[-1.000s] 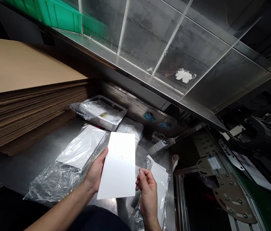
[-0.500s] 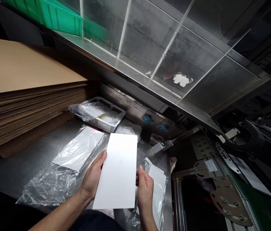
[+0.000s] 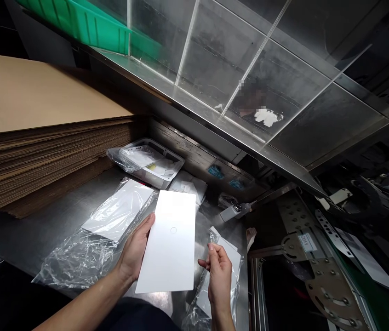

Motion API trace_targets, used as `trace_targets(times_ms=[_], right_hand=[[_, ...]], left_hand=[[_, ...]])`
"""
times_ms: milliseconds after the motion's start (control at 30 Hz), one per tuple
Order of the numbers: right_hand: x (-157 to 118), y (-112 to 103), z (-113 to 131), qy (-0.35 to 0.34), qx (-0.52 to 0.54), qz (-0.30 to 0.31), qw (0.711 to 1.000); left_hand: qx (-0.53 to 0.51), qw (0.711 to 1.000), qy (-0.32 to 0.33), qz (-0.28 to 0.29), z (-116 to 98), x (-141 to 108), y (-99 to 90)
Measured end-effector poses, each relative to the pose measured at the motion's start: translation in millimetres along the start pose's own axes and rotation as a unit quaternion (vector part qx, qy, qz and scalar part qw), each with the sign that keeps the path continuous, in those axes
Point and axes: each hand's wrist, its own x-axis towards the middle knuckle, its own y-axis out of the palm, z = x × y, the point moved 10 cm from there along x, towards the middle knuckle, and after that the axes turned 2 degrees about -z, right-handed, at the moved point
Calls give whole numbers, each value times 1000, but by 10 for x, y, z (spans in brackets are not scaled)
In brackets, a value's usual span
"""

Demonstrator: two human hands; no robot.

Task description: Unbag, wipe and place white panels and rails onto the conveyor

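My left hand [image 3: 137,248] is closed on the left edge of a flat white rectangular panel [image 3: 168,248]. The panel has rounded corners and a small circle near its middle, and it is tilted towards me above the metal table. My right hand [image 3: 220,271] is just right of the panel, apart from it, with half-curled fingers, the thumb separate and nothing visible between them. Behind that hand lies a clear plastic bag with white panels [image 3: 231,250]. To the left, another clear bag [image 3: 77,259] holds a white panel or stack [image 3: 120,209].
A tall stack of cardboard sheets [image 3: 42,99] stands on the left. A white basket [image 3: 167,179] with papers sits at the back. Beside it is a small white device [image 3: 229,213]. A metal shelf edge [image 3: 194,115] with clear dividers overhangs the table [image 3: 101,188]. Metal machine brackets [image 3: 328,285] stand right.
My right hand has moved right, off the panel's right edge, and its fingers have loosened. My left hand still holds the panel. The whole view has shifted slightly.
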Motion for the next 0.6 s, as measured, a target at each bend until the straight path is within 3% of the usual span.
trace_targets(times_ms=[200, 400, 467, 600], right_hand=[[-24, -113, 126, -58, -41, -40, 997], [-90, -64, 24, -7, -35, -28, 999], [-98, -76, 43, -21, -48, -38, 998], [95, 60, 163, -92, -115, 4, 989]], left_hand=[[-9, 1000, 11, -23, -22, 5, -47], [-27, 999, 22, -30, -24, 45, -76], [-46, 999, 10, -26, -14, 33, -80], [-80, 995, -58, 19, 34, -74, -88]])
